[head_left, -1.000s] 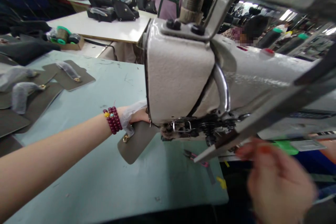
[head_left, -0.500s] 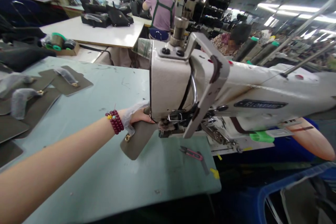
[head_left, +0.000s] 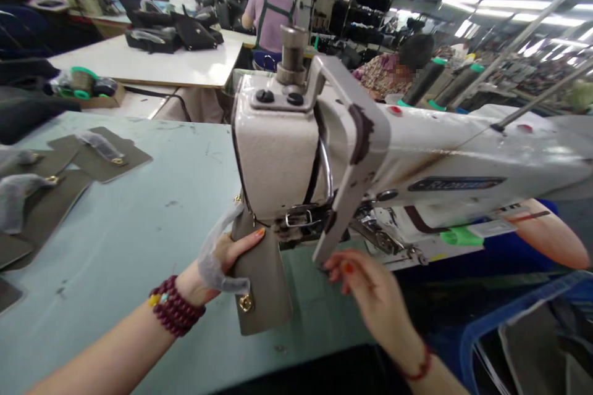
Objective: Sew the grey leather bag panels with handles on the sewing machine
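Note:
My left hand (head_left: 227,259) is shut on a taupe leather bag flap (head_left: 262,296) with a gold clasp (head_left: 245,303), and a wisp of translucent film (head_left: 215,266) is wrapped at its edge. The flap's top end runs under the presser foot (head_left: 296,228) of a white industrial sewing machine (head_left: 278,154). My right hand (head_left: 370,296) is to the right of the flap, its fingertips close together just below the machine head. Whether it holds anything is hidden.
The pale blue-green work table (head_left: 139,247) holds several similar flaps (head_left: 99,154) at left. Beyond stand a white table (head_left: 148,68) with black bags (head_left: 171,31), and co-workers (head_left: 271,18). A blue crate (head_left: 509,327) sits low at right.
The view has swung left and back. The flap now hangs down toward me, turned from its sideways lie. My right hand has come in below the machine head, covering where the red-handled snips lay.

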`<action>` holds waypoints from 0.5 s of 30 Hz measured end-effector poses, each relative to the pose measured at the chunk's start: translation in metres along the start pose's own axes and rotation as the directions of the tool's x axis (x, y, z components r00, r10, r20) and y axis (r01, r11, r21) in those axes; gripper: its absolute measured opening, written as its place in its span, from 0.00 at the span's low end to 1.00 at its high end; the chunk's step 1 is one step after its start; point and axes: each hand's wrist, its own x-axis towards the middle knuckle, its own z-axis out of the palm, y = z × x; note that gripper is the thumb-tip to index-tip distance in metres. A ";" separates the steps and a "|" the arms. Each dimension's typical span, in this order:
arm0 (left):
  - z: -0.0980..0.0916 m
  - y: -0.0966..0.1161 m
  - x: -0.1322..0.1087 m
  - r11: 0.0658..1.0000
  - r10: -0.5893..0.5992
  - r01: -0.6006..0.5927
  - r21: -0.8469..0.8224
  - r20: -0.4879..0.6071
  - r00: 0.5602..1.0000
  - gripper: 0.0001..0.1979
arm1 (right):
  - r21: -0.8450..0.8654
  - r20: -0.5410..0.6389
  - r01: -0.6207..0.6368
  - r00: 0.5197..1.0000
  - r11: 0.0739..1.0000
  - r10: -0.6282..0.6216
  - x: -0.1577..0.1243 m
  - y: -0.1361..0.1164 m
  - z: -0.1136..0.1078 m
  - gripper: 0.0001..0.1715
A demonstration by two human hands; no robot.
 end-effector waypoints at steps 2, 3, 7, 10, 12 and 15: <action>-0.003 0.001 0.003 0.998 -0.023 0.023 0.052 -0.007 1.000 0.33 | 0.212 0.181 -0.192 0.971 0.958 0.154 0.000 0.009 0.047 0.28; -0.005 0.003 0.004 0.997 -0.021 0.020 0.077 0.007 1.000 0.33 | 0.273 0.237 -0.259 0.952 0.926 0.196 0.003 0.012 0.067 0.30; -0.007 0.008 0.008 0.994 -0.046 0.030 0.105 0.159 0.986 0.27 | 0.330 0.214 -0.256 0.958 0.908 0.192 0.019 0.015 0.109 0.30; -0.006 0.007 0.013 0.986 -0.096 0.069 0.152 0.177 0.980 0.22 | 0.380 0.175 -0.279 0.958 0.882 0.228 0.020 0.017 0.116 0.27; -0.005 0.004 0.017 0.980 -0.089 0.064 0.188 0.130 0.988 0.20 | 0.380 0.146 -0.270 0.962 0.885 0.231 0.017 0.017 0.117 0.26; -0.004 0.002 0.019 0.980 -0.058 0.041 0.193 0.086 0.995 0.21 | 0.327 0.114 -0.232 0.972 0.916 0.205 0.016 0.016 0.117 0.25</action>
